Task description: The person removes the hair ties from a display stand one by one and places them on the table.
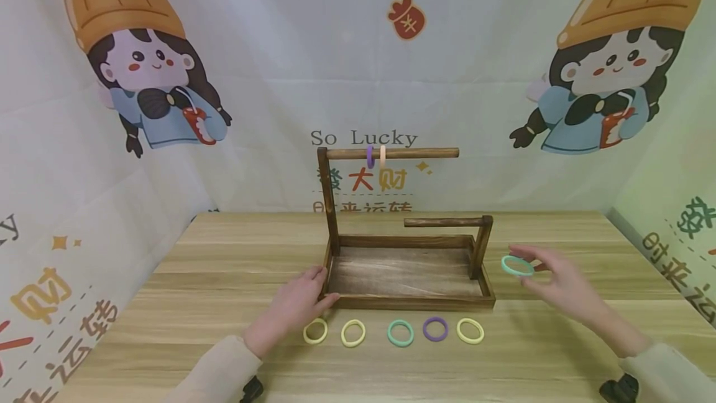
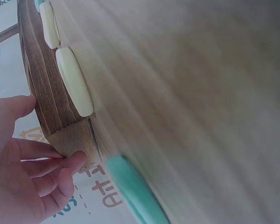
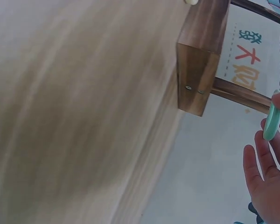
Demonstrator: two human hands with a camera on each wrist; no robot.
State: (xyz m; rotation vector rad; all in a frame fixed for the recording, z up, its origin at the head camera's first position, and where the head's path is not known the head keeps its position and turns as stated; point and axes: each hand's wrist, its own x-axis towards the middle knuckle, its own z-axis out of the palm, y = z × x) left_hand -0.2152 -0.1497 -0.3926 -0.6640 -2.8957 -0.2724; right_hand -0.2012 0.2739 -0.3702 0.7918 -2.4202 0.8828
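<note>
My right hand [image 1: 565, 282] pinches a mint-green ring [image 3: 272, 123] between thumb and fingers, in the air right of a dark wooden rack [image 1: 408, 301]. In the right wrist view the ring appears edge-on. My left hand [image 1: 296, 300] grips the rack's front left corner, thumb along the front wall and fingers at the side. The rack is a shallow tray with a tall post bearing an upper bar [image 1: 425, 153] and a short post bearing a lower bar [image 1: 442, 222]. A purple ring [image 1: 370, 157] and a pale peach ring [image 1: 383, 157] hang on the upper bar.
Before the rack lie yellow rings [image 1: 353, 345], a green ring [image 1: 400, 345] and a purple ring [image 1: 435, 340] in a row. Another green ring [image 2: 135, 191] shows in the left wrist view. A printed cloth [image 1: 268, 79] hangs behind the wooden table [image 1: 224, 254].
</note>
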